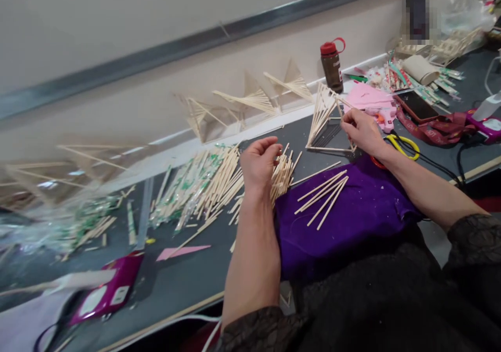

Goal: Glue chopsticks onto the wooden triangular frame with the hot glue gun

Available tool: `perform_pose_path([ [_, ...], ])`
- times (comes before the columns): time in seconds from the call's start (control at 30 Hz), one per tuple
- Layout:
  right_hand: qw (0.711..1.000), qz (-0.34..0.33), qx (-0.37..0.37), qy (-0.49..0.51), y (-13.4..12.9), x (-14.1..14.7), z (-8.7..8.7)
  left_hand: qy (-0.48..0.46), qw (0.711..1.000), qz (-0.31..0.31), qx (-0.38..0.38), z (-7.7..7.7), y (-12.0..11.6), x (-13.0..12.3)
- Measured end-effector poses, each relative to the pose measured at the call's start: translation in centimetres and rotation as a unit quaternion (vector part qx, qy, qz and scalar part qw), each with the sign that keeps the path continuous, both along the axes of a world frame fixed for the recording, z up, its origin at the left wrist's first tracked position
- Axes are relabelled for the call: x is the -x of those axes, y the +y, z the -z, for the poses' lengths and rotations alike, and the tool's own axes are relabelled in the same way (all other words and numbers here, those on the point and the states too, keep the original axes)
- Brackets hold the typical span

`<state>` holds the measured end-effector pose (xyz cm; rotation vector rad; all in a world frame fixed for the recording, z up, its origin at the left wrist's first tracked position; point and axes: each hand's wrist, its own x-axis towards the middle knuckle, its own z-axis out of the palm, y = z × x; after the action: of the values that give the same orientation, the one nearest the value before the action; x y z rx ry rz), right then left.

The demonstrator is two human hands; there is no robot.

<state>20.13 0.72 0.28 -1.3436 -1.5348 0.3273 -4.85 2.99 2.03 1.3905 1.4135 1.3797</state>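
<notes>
Beside the purple cloth (344,219), my right hand (364,130) pinches the right side of a stick frame (321,113) made of thin wooden sticks, standing on the dark table. My left hand (259,165) hovers over a pile of loose wooden sticks (286,177), its fingers curled towards the thumb. Whatever it may hold is hidden. On the cloth lies a small fan of sticks (326,198), touching at one end.
Behind stand more stick frames (250,98) and a red-capped bottle (332,67). Wrapped sticks (188,185) and a ruler (144,211) lie left. A pink glue gun (387,118), yellow-handled scissors (409,145) and a phone (417,106) lie right. A magenta device (109,286) sits front left.
</notes>
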Motion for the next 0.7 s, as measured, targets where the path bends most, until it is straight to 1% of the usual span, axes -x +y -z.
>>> perform_pose_path([
  [0.07,1.0,-0.005,0.005,-0.011,0.2,0.2,0.3,0.02,1.0,0.013,0.002,-0.9,-1.0,-0.1],
  [0.13,1.0,-0.017,0.014,-0.015,0.2,0.5,0.5,0.032,0.999,0.028,0.001,-1.3,-1.9,-0.5],
  [0.23,0.999,-0.049,0.017,-0.015,0.2,1.0,0.7,0.057,0.997,0.047,0.006,-1.1,-3.0,-0.9],
  [0.3,0.997,-0.068,0.013,-0.02,0.1,1.2,0.7,0.108,0.992,0.069,0.016,-0.4,-3.5,-0.8],
  [0.37,0.996,-0.08,0.013,-0.026,0.0,1.2,0.7,0.205,0.973,0.108,0.018,0.3,-3.6,-0.6],
  [0.43,0.996,-0.087,0.016,-0.031,-0.1,1.1,0.6,0.315,0.938,0.142,0.002,1.1,-3.5,-0.4],
  [0.5,0.995,-0.092,0.02,-0.034,-0.1,1.1,0.5,0.39,0.908,0.155,-0.014,1.7,-3.3,-0.2],
  [0.53,0.995,-0.093,0.02,-0.034,0.0,1.0,0.5,0.41,0.899,0.156,-0.019,1.9,-3.3,-0.2],
  [0.6,0.995,-0.092,0.02,-0.035,0.0,1.0,0.5,0.426,0.89,0.16,-0.024,2.1,-3.3,-0.1],
  [0.7,0.995,-0.097,0.016,-0.035,-0.1,1.0,0.5,0.42,0.893,0.162,-0.027,2.2,-3.9,0.2],
])
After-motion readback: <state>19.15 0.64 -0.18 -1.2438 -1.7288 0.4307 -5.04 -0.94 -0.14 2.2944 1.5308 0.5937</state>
